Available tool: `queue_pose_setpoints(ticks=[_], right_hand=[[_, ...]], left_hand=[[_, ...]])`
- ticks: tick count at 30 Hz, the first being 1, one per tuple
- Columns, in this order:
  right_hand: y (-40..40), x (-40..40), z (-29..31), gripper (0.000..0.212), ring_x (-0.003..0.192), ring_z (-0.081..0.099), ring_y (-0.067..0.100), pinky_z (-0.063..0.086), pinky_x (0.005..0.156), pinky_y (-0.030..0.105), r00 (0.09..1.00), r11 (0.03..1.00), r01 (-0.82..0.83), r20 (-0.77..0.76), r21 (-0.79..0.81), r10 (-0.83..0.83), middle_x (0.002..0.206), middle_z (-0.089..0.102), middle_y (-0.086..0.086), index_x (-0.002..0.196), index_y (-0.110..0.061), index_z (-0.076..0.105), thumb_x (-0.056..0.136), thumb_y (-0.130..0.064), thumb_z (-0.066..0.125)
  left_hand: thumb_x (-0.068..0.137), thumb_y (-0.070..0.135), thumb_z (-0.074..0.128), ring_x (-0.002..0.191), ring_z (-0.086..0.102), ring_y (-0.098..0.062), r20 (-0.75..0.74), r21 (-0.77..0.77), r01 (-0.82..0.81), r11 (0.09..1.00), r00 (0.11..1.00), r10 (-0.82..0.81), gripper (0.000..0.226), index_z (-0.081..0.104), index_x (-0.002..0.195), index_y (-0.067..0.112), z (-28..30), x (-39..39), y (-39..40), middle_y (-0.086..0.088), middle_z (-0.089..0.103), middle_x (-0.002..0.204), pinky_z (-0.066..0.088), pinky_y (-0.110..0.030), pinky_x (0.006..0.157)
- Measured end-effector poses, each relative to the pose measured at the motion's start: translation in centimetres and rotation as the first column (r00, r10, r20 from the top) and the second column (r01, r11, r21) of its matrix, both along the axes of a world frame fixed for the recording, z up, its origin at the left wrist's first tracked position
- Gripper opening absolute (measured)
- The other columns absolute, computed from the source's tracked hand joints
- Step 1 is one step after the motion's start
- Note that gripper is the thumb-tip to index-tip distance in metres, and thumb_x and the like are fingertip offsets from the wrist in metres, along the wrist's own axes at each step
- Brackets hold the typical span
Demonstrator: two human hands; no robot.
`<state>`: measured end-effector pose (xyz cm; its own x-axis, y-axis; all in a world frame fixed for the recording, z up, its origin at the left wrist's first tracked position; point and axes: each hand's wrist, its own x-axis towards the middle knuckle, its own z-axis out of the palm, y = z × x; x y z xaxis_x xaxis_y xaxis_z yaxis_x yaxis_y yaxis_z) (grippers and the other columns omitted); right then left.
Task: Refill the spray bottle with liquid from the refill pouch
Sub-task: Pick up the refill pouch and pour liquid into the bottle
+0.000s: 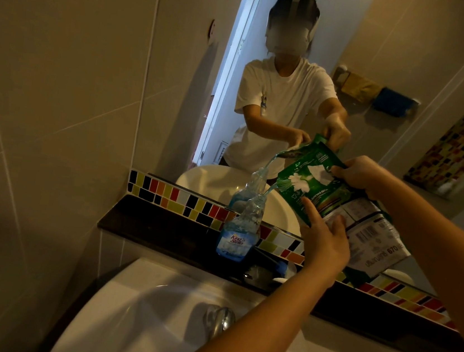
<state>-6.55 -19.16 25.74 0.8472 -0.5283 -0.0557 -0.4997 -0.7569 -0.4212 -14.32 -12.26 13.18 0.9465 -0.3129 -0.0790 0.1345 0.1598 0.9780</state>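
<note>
A clear spray bottle [240, 229] with a blue label stands open on the dark ledge [160, 228] below the mirror, partly filled with blue liquid. A green refill pouch [336, 200] is tilted above it, and a thin blue stream [270, 188] runs from its corner into the bottle's neck. My left hand [323, 239] supports the pouch from below. My right hand [362, 174] grips its upper edge. The bottle's spray head [281, 268] seems to lie on the ledge behind my left forearm, mostly hidden.
A white basin [149, 312] with a chrome tap [219, 320] lies below the ledge. A strip of coloured tiles [187, 199] runs under the mirror [293, 95], which reflects me, the bottle and the pouch. A tiled wall [59, 96] closes the left side.
</note>
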Motion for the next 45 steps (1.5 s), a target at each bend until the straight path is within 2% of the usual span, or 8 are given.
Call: queue_pose_setpoints(ticks=[4,11,14,18,24,33,36,45], right_hand=[[0.15,0.04,0.23,0.036,0.099,0.066,0.033,0.052,0.081,0.039,1.0,1.0,0.001,-0.026,0.007,-0.001,0.108,0.066,0.019,0.116,-0.004,0.062,0.093,-0.031,0.059],[0.13,0.24,0.26,0.034,0.074,0.059,0.025,0.046,0.061,0.033,1.0,1.0,0.002,-0.03,-0.008,-0.002,0.091,0.062,0.014,0.113,-0.004,0.063,0.093,-0.031,0.06],[0.02,0.38,0.19,0.035,0.075,0.058,0.025,0.045,0.066,0.034,1.0,1.0,-0.003,-0.024,-0.017,0.003,0.098,0.062,0.016,0.115,-0.003,0.064,0.092,-0.031,0.061],[-0.06,0.44,0.19,0.037,0.082,0.059,0.028,0.046,0.072,0.036,1.0,1.0,-0.007,-0.023,-0.018,0.007,0.1,0.062,0.017,0.114,-0.002,0.063,0.092,-0.031,0.061],[-0.2,0.42,0.15,0.036,0.086,0.059,0.028,0.046,0.073,0.036,0.999,0.999,-0.021,-0.028,-0.046,0.02,0.103,0.063,0.017,0.113,-0.003,0.064,0.092,-0.032,0.06],[-0.19,0.6,0.09,0.036,0.09,0.062,0.03,0.049,0.077,0.037,0.999,0.998,-0.035,-0.027,-0.06,0.034,0.107,0.064,0.018,0.114,-0.003,0.063,0.092,-0.031,0.06],[-0.22,0.72,0.15,0.037,0.098,0.063,0.033,0.05,0.079,0.039,0.999,0.998,-0.031,-0.029,-0.057,0.029,0.112,0.064,0.02,0.117,-0.003,0.062,0.092,-0.031,0.06],[-0.31,0.8,0.09,0.037,0.084,0.06,0.027,0.046,0.069,0.035,0.999,0.997,-0.031,-0.037,-0.069,0.029,0.106,0.064,0.018,0.115,-0.003,0.062,0.092,-0.032,0.06]], left_hand=[[0.099,0.044,0.041,0.133,0.046,-0.035,-0.011,-0.009,0.009,1.0,1.0,-0.009,0.076,-0.017,0.149,0.043,-0.15,0.25,-0.14,-0.022,0.03,0.154,0.048,-0.048,0.104],[0.099,0.045,0.04,0.135,0.044,-0.036,-0.018,0.0,0.012,1.0,1.0,-0.012,0.077,-0.018,0.149,0.043,-0.23,0.48,-0.28,-0.022,0.029,0.154,0.047,-0.049,0.105],[0.099,0.046,0.04,0.135,0.044,-0.037,-0.023,-0.008,0.013,1.0,1.0,-0.013,0.077,-0.021,0.146,0.047,-0.3,0.53,-0.39,-0.022,0.028,0.155,0.047,-0.05,0.105],[0.097,0.049,0.041,0.135,0.044,-0.037,-0.019,0.001,-0.006,1.0,1.0,0.006,0.073,-0.027,0.123,0.059,-0.3,0.5,-0.44,-0.022,0.03,0.154,0.048,-0.051,0.104],[0.099,0.045,0.041,0.132,0.047,-0.036,-0.034,-0.017,0.016,1.0,0.999,-0.017,0.077,-0.018,0.148,0.046,-0.31,0.44,-0.61,-0.022,0.032,0.153,0.048,-0.05,0.104],[0.1,0.043,0.041,0.13,0.049,-0.034,-0.046,-0.026,0.023,0.999,0.999,-0.024,0.076,-0.017,0.149,0.044,0.15,0.11,-0.12,-0.021,0.031,0.153,0.048,-0.047,0.104],[0.1,0.041,0.041,0.13,0.048,-0.034,-0.051,-0.032,0.03,0.999,0.998,-0.032,0.076,-0.017,0.15,0.043,0.25,0.11,0.03,-0.021,0.031,0.153,0.048,-0.046,0.104],[0.101,0.04,0.041,0.132,0.047,-0.034,-0.054,-0.03,0.033,0.999,0.998,-0.034,0.075,-0.017,0.149,0.044,0.5,-0.11,0.25,-0.02,0.03,0.154,0.046,-0.048,0.105]])
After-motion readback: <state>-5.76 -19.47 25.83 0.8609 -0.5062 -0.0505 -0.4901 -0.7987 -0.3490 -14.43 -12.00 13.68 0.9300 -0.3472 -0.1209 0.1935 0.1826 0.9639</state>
